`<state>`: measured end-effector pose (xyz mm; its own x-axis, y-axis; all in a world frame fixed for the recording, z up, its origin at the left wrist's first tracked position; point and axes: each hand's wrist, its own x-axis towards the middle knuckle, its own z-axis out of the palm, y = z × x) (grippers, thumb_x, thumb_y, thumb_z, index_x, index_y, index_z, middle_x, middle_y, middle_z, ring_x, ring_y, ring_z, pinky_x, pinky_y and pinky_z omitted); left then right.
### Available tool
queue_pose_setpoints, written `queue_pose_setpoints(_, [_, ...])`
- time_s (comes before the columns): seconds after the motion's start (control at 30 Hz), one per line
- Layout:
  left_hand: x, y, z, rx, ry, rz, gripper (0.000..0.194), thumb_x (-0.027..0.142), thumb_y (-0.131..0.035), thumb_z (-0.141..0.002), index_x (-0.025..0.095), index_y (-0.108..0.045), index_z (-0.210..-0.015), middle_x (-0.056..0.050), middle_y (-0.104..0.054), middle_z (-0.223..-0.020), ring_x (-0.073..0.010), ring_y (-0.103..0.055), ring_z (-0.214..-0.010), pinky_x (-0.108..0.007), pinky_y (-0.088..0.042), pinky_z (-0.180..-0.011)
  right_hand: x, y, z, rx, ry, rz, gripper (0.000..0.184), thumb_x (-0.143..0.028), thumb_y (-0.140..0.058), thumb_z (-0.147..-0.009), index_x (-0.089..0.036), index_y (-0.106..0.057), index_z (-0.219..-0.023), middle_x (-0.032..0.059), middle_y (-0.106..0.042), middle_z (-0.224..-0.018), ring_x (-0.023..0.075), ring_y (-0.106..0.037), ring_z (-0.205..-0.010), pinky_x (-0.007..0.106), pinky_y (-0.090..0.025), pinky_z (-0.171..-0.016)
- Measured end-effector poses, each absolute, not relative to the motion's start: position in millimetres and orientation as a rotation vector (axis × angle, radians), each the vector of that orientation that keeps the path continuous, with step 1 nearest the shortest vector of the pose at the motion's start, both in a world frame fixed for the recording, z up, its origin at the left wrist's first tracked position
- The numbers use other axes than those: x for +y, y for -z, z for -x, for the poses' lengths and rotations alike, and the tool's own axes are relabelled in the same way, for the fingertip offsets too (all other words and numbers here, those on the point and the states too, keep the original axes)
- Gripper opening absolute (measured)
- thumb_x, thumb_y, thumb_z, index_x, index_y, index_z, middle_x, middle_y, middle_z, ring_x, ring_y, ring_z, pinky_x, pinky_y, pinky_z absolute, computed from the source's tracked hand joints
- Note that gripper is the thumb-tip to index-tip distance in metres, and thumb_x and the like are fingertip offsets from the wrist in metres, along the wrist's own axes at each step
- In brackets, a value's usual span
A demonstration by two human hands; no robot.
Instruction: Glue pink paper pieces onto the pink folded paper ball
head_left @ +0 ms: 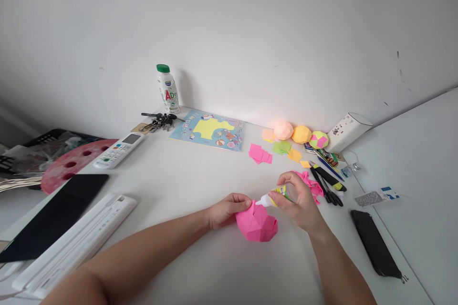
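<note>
A pink folded-paper ball (255,226), part of its top standing up in flaps, is held just above the white table (153,190). My left hand (229,209) pinches one of its upper flaps between thumb and fingers. In my right hand (298,205) is a glue bottle (274,198), tilted with its white nozzle pointing left at the paper by my left fingertips. Whether the nozzle touches the paper I cannot tell. Behind my right hand lies a heap of pink folded paper pieces (314,186), partly hidden by it.
Against the wall are finished paper balls (301,134), a white box (348,131), sticky-note sheets (260,153), a printed sheet (211,128), keys (159,121) and a bottle (168,90). Scissors (327,190) and a black pouch (375,243) lie right; a remote (119,150) and black tablet (57,217) left.
</note>
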<state>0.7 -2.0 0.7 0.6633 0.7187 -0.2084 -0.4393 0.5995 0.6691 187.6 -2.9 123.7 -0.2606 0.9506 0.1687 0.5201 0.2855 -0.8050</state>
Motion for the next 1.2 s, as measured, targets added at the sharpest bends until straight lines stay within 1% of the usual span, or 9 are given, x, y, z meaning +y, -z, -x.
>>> queue_pose_setpoints(0.07, [-1.9, -0.5, -0.3, 0.494, -0.701, -0.623, 0.028, 0.038, -0.074, -0.069, 0.011, -0.068, -0.071, -0.003, -0.06, -0.065, -0.0119, -0.052, -0.059, -0.025, -0.037, -0.06, -3.7, -123.8, -186.4, -1.896, -0.841, 1.306, 0.016, -0.032, -0.061, -0.077, -0.024, -0.047, -0.082, -0.0011, -0.051, -0.079, 0.0151, -0.05, -0.07, 0.027, -0.043, -0.064])
queue_pose_setpoints(0.2, [-2.3, -2.2, 0.3, 0.5, -0.691, -0.637, 0.029, 0.039, -0.074, -0.068, 0.011, -0.068, -0.072, -0.004, -0.061, -0.066, -0.0125, -0.052, -0.061, -0.026, -0.038, -0.062, -4.3, -123.6, -184.0, -1.877, -0.865, 1.297, 0.018, -0.033, -0.062, -0.076, -0.024, -0.048, -0.082, -0.0015, -0.051, -0.071, 0.0161, -0.052, -0.066, 0.027, -0.043, -0.058])
queue_pose_setpoints(0.37, [-2.2, -4.0, 0.6, 0.496, -0.692, -0.659, 0.03, 0.039, -0.074, -0.068, 0.011, -0.069, -0.072, -0.004, -0.061, -0.066, -0.0119, -0.052, -0.061, -0.025, -0.038, -0.061, -4.3, -123.4, -183.2, -1.887, -0.862, 1.28, 0.016, -0.031, -0.062, -0.076, -0.025, -0.048, -0.081, -0.0016, -0.052, -0.068, 0.0164, -0.053, -0.064, 0.027, -0.043, -0.056])
queue_pose_setpoints(0.93, [-1.5, -4.7, 0.1, 0.507, -0.696, -0.636, 0.026, 0.035, -0.075, -0.068, 0.011, -0.069, -0.075, -0.003, -0.062, -0.066, -0.0116, -0.054, -0.061, -0.025, -0.039, -0.061, -4.8, -121.7, -183.5, -1.902, -0.881, 1.267, 0.014, -0.03, -0.06, -0.079, -0.023, -0.048, -0.082, -0.0018, -0.049, -0.069, 0.0148, -0.05, -0.062, 0.026, -0.041, -0.053])
queue_pose_setpoints(1.2, [-2.2, -5.1, -0.3, 0.519, -0.7, -0.623, 0.025, 0.035, -0.076, -0.066, 0.012, -0.07, -0.075, -0.003, -0.063, -0.067, -0.0115, -0.054, -0.061, -0.025, -0.04, -0.061, -4.5, -121.3, -184.8, -1.908, -0.868, 1.289, 0.013, -0.03, -0.059, -0.079, -0.024, -0.048, -0.084, -0.0012, -0.049, -0.072, 0.0151, -0.049, -0.064, 0.027, -0.042, -0.059])
